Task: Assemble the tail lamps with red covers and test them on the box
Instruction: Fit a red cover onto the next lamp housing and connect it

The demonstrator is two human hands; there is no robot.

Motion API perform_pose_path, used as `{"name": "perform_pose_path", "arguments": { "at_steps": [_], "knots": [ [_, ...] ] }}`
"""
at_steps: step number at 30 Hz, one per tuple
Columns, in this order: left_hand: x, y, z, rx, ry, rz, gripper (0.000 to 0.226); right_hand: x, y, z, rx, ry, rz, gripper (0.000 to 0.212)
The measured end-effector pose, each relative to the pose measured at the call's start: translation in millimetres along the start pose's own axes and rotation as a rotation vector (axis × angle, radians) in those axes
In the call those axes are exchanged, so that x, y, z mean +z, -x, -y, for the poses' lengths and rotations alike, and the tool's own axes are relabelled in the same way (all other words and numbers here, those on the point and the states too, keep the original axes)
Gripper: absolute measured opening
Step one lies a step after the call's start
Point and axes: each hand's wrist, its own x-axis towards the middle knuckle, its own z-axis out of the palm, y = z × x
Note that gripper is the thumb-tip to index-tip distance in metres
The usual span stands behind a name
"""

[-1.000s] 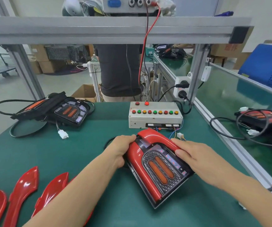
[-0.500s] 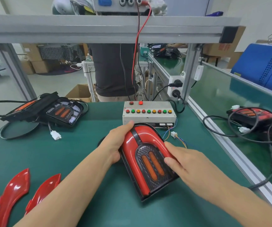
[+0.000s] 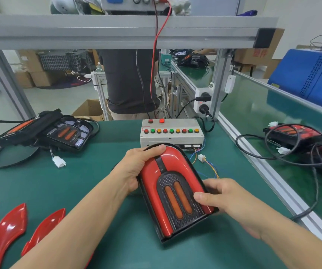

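1. A tail lamp (image 3: 173, 193) with its red cover on lay on the green table (image 3: 78, 191), just in front of the test box (image 3: 171, 133), its rounded end pointing at the box.
2. The left hand (image 3: 137, 167) gripped the lamp's left edge; its fingers curled over the rounded far end and the palm lay against the side.
3. The right hand (image 3: 226, 199) held the lamp's right edge nearer the person, with the thumb (image 3: 202, 197) pressed on top of the dark grille beside the two orange strips and the other fingers tucked at the rim.
4. So the lamp sat between both hands, the left one higher up than the right.
5. A white plug (image 3: 201, 157) on thin coloured wires lay just right of the lamp's far end, near the box.
6. Loose red covers (image 3: 9, 233) lay at the near left of the table.
7. Two more lamps (image 3: 67, 133) with black cable rested at the far left.
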Motion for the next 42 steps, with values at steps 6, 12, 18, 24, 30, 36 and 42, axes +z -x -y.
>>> {"name": "perform_pose_path", "arguments": {
  "at_steps": [6, 12, 18, 24, 30, 36, 42],
  "knots": [
    [5, 0, -5, 0.013, 0.013, -0.023, 0.033, 8, 1, -5, -0.066, 0.018, -0.131, 0.010],
    [4, -4, -7, 0.037, -0.079, 0.072, 0.034, 8, 5, -8, -0.099, 0.060, -0.148, 0.013],
    [12, -2, -26, 0.214, -0.013, 0.627, 0.044, -1, 8, 13, -0.287, -0.089, 0.356, 0.082],
    [64, 0, -55, 0.436, -0.050, 0.603, 0.030, 21, 6, 9, -0.293, -0.644, 0.335, 0.079],
    [52, -6, -12, 0.546, -0.664, 0.129, 0.011, -4, 6, 22, -0.590, -0.902, -0.097, 0.077],
    [22, -1, 31, 0.350, -1.055, 0.322, 0.054, -46, 5, 49, -0.830, -0.994, -0.336, 0.089],
    [9, -1, 27, 0.246, -0.854, 0.332, 0.071, -81, 4, 76, -0.860, -1.131, -0.403, 0.088]
  ]
}}
